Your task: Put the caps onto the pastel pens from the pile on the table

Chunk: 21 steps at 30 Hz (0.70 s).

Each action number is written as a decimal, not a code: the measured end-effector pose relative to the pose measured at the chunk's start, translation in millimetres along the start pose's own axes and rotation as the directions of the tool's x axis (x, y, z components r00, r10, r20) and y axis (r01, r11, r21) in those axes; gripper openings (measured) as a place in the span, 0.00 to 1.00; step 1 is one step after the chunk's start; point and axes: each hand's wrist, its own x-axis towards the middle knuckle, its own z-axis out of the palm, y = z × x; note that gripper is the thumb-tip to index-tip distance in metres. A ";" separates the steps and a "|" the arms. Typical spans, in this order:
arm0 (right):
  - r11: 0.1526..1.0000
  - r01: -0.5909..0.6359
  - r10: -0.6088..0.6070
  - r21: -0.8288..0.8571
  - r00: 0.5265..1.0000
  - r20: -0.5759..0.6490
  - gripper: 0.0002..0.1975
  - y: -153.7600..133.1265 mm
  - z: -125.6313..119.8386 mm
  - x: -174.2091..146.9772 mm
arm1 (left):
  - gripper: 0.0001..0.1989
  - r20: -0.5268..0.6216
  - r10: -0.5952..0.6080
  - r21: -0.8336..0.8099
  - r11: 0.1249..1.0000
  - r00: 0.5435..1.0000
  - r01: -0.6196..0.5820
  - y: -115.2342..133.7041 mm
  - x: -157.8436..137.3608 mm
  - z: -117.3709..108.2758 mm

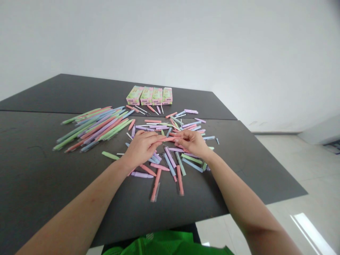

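Over the middle of the dark table, my left hand (142,146) and my right hand (193,141) are closed on opposite ends of one coral-red pen (168,139). The pen lies roughly level between the two sets of fingertips, which hide its ends. Beneath and around my hands are scattered loose pen parts in pastel colours, among them a purple barrel (170,157), a coral piece with a clear cap (155,186), a light green tapered piece (110,155) and thin white refills (140,109).
A pile of whole-looking pastel pens (92,129) lies to the left. Several pink-and-green boxes (146,95) stand in a row at the back. The dark table (247,170) has a seam across it and ends at the right above a pale floor (289,156).
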 end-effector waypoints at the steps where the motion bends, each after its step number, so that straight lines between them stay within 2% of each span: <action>1: 1.000 -0.002 0.002 -0.004 1.000 0.005 0.15 0.2 0.8 0.1 | 0.12 -0.003 0.004 0.006 1.000 1.000 -0.004 -0.1 0.0 0.0; 4: 0.998 0.002 -0.001 -0.066 1.000 0.016 0.18 -3.2 3.1 0.4 | 0.12 -0.009 0.010 0.028 1.000 1.000 -0.010 0.5 0.2 -0.6; 8: 0.993 -0.052 0.054 -0.105 0.998 0.015 0.25 -10.8 6.1 0.6 | 0.12 -0.015 0.021 0.055 0.998 1.000 -0.020 2.0 0.7 -2.2; 13: 0.990 -0.078 0.083 -0.114 0.996 0.036 0.27 -12.1 7.7 0.7 | 0.11 -0.016 0.014 0.053 0.998 1.000 -0.013 1.6 0.7 -2.8; 17: 0.994 -0.038 0.042 -0.105 0.998 0.038 0.22 -10.2 5.4 0.3 | 0.12 -0.005 -0.023 0.012 1.000 1.000 0.023 0.1 1.4 -2.6; 21: 0.993 0.048 -0.053 -0.107 0.998 -0.043 0.17 -7.1 4.8 -0.3 | 0.12 0.003 -0.046 -0.005 0.999 0.999 0.046 -0.6 1.6 -1.5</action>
